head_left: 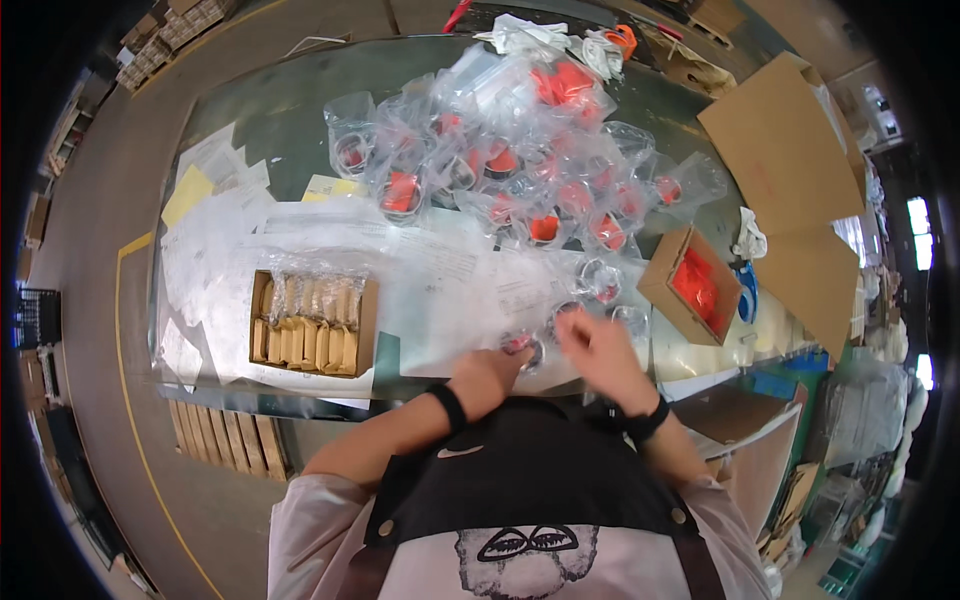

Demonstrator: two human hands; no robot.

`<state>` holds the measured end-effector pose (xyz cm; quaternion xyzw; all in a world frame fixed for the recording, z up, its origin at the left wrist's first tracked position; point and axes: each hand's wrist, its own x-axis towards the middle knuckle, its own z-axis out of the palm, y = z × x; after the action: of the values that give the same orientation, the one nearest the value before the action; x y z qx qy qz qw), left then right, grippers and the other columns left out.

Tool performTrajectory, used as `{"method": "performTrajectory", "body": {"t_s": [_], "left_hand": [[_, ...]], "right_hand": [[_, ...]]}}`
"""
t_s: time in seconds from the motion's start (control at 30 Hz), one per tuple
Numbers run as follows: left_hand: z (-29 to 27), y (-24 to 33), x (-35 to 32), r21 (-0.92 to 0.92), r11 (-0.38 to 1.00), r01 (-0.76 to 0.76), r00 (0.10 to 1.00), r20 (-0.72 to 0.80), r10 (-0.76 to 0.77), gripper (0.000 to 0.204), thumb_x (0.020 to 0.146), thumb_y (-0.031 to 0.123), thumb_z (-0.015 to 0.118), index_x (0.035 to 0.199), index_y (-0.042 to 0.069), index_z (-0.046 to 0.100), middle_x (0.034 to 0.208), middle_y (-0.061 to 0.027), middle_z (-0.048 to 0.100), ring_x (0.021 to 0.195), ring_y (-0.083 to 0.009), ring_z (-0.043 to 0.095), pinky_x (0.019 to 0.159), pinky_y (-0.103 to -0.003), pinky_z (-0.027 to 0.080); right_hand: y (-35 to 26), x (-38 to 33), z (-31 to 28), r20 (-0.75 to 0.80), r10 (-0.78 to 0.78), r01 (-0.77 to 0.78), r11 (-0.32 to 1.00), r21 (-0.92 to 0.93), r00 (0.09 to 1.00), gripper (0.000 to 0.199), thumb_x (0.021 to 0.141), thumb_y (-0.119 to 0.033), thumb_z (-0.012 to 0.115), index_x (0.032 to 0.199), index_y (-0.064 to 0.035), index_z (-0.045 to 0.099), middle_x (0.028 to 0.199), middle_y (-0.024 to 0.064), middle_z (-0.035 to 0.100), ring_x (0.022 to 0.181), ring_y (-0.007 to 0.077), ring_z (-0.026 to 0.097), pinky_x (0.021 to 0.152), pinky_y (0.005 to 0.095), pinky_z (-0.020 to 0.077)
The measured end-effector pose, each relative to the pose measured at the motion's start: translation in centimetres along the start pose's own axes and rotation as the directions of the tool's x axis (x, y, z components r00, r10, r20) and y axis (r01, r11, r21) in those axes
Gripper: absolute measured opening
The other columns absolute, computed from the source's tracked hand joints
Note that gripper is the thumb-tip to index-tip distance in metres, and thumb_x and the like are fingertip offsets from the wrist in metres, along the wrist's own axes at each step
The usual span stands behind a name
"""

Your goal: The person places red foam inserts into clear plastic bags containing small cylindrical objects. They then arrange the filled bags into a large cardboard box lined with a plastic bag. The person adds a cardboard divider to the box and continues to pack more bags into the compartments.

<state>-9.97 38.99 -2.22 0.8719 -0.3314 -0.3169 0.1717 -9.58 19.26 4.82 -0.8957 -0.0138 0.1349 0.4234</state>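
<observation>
Near the table's front edge, my left hand (483,382) has its fingers closed on a small round metal ring (533,352) with red in it. My right hand (598,350) is just to the right, its fingers bent at another round part (563,313) that they partly cover. Whether it grips that part I cannot tell. Beyond and beside my right hand lie two more round parts, one with red inside (605,290) and one clear-looking (628,318). Farther back is a heap of clear plastic bags (500,160) holding ring-shaped parts with red pieces.
An open cardboard box (368,330) of brown paper packets stands at the left. To the right are a small box (665,262) of red pieces, a blue tape dispenser (747,292) and a large open carton (785,140). Paper sheets (420,270) cover much of the table.
</observation>
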Motion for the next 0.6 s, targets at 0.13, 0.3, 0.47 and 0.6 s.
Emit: {"method": "performTrajectory", "body": {"t_s": [0.13, 0.3, 0.47, 0.6], "left_hand": [[-1.3, 2.4, 3.8, -0.018, 0.999, -0.034, 0.995, 0.093, 0.035, 0.043, 0.089, 0.017, 0.054, 0.132, 0.015, 0.05, 0.092, -0.0141, 0.069, 0.083, -0.034, 0.068, 0.072, -0.045, 0.052], [-2.4, -1.4, 2.4, -0.246, 0.961, -0.124, 0.986, -0.14, 0.091, 0.048, 0.087, 0.031, 0.063, 0.131, 0.014, 0.052, 0.095, -0.0182, 0.066, 0.085, -0.0341, 0.065, 0.073, -0.043, 0.051], [-3.8, -5.0, 0.4, -0.651, 0.753, -0.095, 0.781, -0.518, -0.348, 0.025, 0.085, 0.025, 0.068, 0.105, 0.009, 0.068, 0.085, -0.0141, 0.06, 0.068, -0.0306, 0.061, 0.064, -0.037, 0.05], [-1.6, -5.0, 1.7, -0.351, 0.898, -0.266, 0.776, -0.63, -0.016, 0.02, 0.087, 0.025, 0.066, 0.093, 0.006, 0.068, 0.077, -0.0129, 0.06, 0.058, -0.0328, 0.058, 0.058, -0.04, 0.048]], "right_hand": [[2.0, 7.8, -0.2, -0.347, -0.138, 0.021, 0.947, -0.319, 0.928, 0.027, 0.079, -0.023, 0.068, 0.095, -0.0023, 0.064, 0.08, 0.0187, 0.064, 0.08, 0.0354, 0.064, 0.069, 0.0467, 0.0496], [4.8, 12.2, 3.7, -0.284, -0.112, 0.047, 0.974, -0.223, 0.952, 0.023, 0.076, -0.022, 0.07, 0.09, -0.0048, 0.065, 0.081, 0.0195, 0.064, 0.08, 0.0387, 0.062, 0.071, 0.0486, 0.0489], [4.0, 6.1, 3.8, 0.184, -0.326, 0.344, 0.936, -0.073, 0.927, 0.018, 0.076, -0.02, 0.069, 0.082, -0.0038, 0.065, 0.073, 0.0159, 0.065, 0.066, 0.0359, 0.063, 0.061, 0.0429, 0.05], [2.9, 5.0, 3.1, -0.019, 0.138, -0.136, 0.985, 0.104, 0.99, 0.015, 0.079, -0.014, 0.067, 0.09, -0.0039, 0.066, 0.081, 0.0117, 0.068, 0.069, 0.0225, 0.067, 0.061, 0.0339, 0.0504]]}}
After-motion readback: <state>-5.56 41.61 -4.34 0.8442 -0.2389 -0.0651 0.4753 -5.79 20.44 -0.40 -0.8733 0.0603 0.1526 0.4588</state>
